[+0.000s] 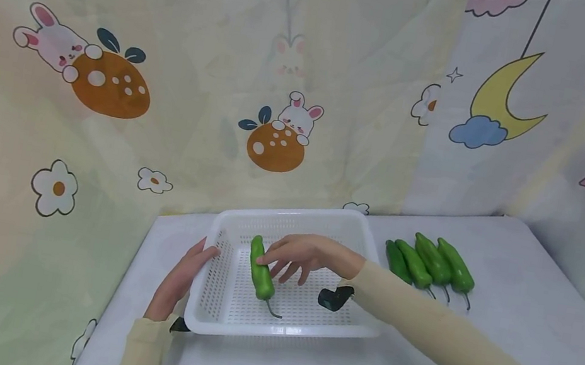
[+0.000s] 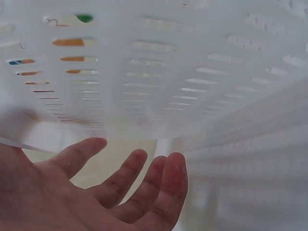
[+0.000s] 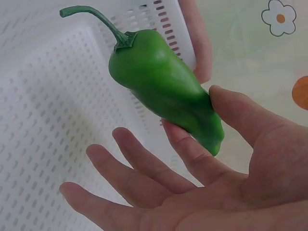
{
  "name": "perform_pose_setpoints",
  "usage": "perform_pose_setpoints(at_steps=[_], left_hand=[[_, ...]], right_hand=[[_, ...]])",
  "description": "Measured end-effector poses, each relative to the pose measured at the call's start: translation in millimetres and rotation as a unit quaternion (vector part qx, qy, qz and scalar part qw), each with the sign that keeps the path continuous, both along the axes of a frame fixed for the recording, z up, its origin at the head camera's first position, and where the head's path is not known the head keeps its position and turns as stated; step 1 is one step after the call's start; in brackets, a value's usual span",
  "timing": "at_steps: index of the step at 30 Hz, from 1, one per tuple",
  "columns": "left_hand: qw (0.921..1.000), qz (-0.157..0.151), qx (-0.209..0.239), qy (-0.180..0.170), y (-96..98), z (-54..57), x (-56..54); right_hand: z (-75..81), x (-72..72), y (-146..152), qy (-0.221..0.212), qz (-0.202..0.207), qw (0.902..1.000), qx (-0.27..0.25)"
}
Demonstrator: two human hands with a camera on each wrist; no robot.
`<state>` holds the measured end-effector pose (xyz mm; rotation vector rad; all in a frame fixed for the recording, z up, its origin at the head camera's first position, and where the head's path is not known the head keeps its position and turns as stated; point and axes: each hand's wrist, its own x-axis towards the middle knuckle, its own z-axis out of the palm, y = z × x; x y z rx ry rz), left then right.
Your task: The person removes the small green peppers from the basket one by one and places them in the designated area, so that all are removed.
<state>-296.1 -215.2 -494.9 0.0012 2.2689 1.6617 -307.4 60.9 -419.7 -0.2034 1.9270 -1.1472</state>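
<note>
A green chili pepper (image 3: 154, 72) with a long curved stem is pinched between the thumb and index finger of my right hand (image 3: 192, 187); the other fingers spread apart. In the head view this pepper (image 1: 260, 270) is over the inside of a white perforated plastic basket (image 1: 280, 330). My left hand (image 1: 185, 274) rests along the basket's left side, thumb near the rim. From the left wrist view, the left hand (image 2: 115, 192) has extended fingers beside and below the perforated wall (image 2: 154, 86); contact there is hard to judge.
Several green peppers (image 1: 431, 265) lie side by side on the white table (image 1: 502, 343), to the right of the basket. Behind the table hangs a printed cloth (image 1: 202, 98) with rabbits, flowers and a moon. Each wrist carries a dark strapped device (image 1: 335, 298).
</note>
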Motion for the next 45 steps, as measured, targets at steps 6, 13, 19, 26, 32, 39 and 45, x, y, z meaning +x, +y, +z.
perform_pose_setpoints(at_steps=[6,13,19,26,32,39,45], left_hand=[[1.0,-0.003,0.004,-0.001,-0.9,0.5,0.3],[0.9998,-0.006,0.014,-0.009,-1.1,-0.1,0.6],[0.9998,-0.011,0.017,-0.003,-1.9,-0.5,1.0],[0.9998,-0.005,0.017,-0.004,-1.2,0.6,1.0],[0.9998,-0.008,0.017,-0.009,-1.8,-0.1,-0.6],[0.9998,-0.006,0.017,-0.009,-3.9,0.5,-1.5],[0.9999,-0.004,0.012,-0.006,-1.4,1.3,-2.0]], right_hand=[[5.8,1.5,8,-0.005,0.008,0.9999,-0.007],[12.4,4.6,20,-0.003,0.023,0.9995,-0.021],[17.3,8.6,33,-0.001,0.037,0.9987,-0.034],[25.6,17.2,52,-0.008,0.034,0.9985,-0.041],[30.7,22.4,68,-0.001,0.032,0.998,-0.054],[34.1,23.3,83,-0.018,0.029,0.9963,-0.078],[42.8,27.2,102,-0.021,0.03,0.996,-0.081]])
